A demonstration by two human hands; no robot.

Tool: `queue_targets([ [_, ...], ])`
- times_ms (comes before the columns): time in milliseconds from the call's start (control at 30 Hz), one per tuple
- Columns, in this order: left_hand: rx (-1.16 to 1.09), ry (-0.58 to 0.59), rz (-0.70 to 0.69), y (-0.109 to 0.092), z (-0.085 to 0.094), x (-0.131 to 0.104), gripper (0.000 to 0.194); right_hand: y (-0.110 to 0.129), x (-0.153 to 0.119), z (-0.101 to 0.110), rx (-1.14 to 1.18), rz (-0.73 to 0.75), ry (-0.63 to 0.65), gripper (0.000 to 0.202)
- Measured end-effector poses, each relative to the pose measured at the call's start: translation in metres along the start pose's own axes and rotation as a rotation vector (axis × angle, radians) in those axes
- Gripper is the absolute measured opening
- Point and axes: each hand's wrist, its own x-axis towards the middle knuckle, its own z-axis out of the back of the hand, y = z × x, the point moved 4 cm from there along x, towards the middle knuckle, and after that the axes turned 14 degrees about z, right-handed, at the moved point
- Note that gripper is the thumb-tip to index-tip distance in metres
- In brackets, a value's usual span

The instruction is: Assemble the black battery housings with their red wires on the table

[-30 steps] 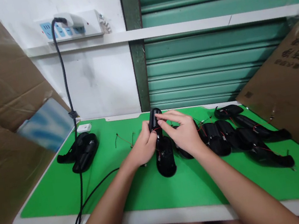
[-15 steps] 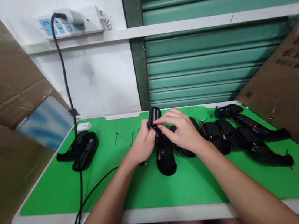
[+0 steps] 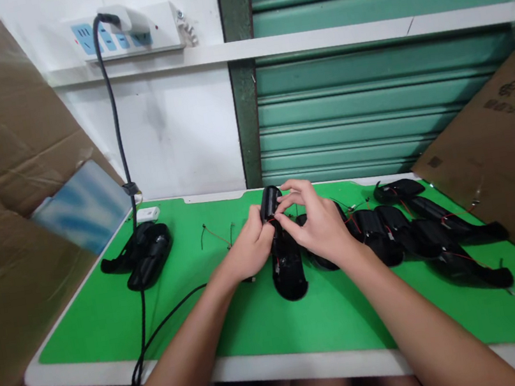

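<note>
Near the middle of the table, my left hand (image 3: 251, 244) grips the upper part of a black curved plastic casing (image 3: 290, 275) with a dark cylinder (image 3: 270, 201) at its top. The casing's rounded lower end points toward me. My right hand (image 3: 317, 219) comes in from the right, thumb and index finger pinched at a thin red wire (image 3: 272, 220) on the casing, its other fingers raised. The exact grip on the wire is small and partly hidden. Behind my right hand lies another black casing (image 3: 322, 262), partly covered.
On the green mat (image 3: 344, 322), several black casings with red wires (image 3: 419, 236) lie at the right. Two more (image 3: 150, 257) sit at the left beside a black cable (image 3: 118, 143). Loose thin wires (image 3: 215, 235) lie left of my hands. Cardboard (image 3: 497, 144) stands at both sides.
My right hand's fingers have lifted and spread a little, while thumb and index stay at the wire. The view has shifted slightly; the casing remains in my left hand.
</note>
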Motion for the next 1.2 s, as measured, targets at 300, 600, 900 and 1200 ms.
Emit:
queue_targets([
  [300, 0.012, -0.002, 0.005, 0.002, -0.001, 0.000, 0.010, -0.001, -0.003, -0.003, -0.080, 0.025, 0.015, 0.037],
  [600, 0.016, -0.023, 0.012, 0.004, -0.002, 0.001, 0.010, 0.002, -0.005, -0.006, -0.220, 0.170, 0.024, 0.029],
  [900, 0.211, -0.156, -0.045, 0.006, -0.003, -0.002, 0.014, 0.013, -0.003, -0.009, -0.275, 0.158, 0.098, 0.015],
  [1200, 0.220, -0.171, -0.083, 0.001, -0.001, -0.003, 0.013, 0.010, -0.003, -0.008, -0.167, 0.092, 0.053, 0.021],
])
